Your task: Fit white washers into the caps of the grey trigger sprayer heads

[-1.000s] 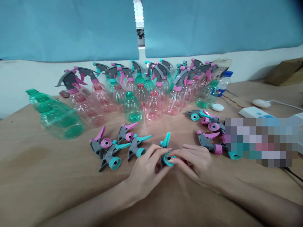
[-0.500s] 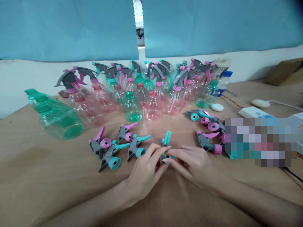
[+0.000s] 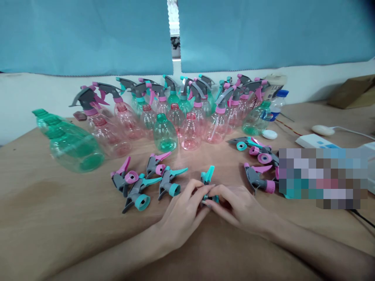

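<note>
Centrally, teal-grey spray head (image 3: 208,174) between left grip (image 3: 182,212) and right grip (image 3: 245,207), pinched by both.

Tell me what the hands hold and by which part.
A teal-and-gray spray head; left hand and right hand both pinch its collar end, exact contacts hidden.

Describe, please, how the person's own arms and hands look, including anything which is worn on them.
The left hand and the right hand are bare: no glove is worn, and no ring can be seen, though part of each hand is hidden. The left forearm and right forearm taper toward the wrists, with no sleeve, watch or bracelet showing.
</note>
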`<act>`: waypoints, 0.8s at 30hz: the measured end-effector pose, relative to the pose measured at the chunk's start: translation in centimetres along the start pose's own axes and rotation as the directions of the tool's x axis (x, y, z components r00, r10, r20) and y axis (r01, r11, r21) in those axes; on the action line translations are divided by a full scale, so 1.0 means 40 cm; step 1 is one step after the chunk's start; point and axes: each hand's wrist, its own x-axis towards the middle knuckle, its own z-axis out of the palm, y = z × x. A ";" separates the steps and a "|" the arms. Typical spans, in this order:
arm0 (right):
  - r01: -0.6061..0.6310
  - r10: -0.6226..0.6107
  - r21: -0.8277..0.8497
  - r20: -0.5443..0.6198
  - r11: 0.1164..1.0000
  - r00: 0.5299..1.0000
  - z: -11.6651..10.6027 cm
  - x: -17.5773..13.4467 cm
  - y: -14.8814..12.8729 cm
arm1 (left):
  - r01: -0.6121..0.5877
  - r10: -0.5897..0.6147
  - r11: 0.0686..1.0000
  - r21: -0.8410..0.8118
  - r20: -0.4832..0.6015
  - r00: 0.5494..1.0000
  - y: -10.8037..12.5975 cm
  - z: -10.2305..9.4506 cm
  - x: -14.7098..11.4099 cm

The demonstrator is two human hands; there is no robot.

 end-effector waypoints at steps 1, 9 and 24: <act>0.002 -0.002 0.001 -0.005 1.000 1.000 0.001 -0.001 0.000 | 0.003 -0.003 1.000 0.001 0.008 1.000 0.000 0.000 0.000; 0.005 -0.005 0.002 -0.039 1.000 0.999 -0.001 0.000 -0.002 | 0.005 -0.004 1.000 -0.013 0.031 1.000 0.003 -0.003 0.002; 0.051 -0.052 0.059 0.019 0.997 0.998 -0.009 0.005 0.003 | -0.011 0.010 1.000 0.022 0.053 0.999 -0.001 0.000 0.002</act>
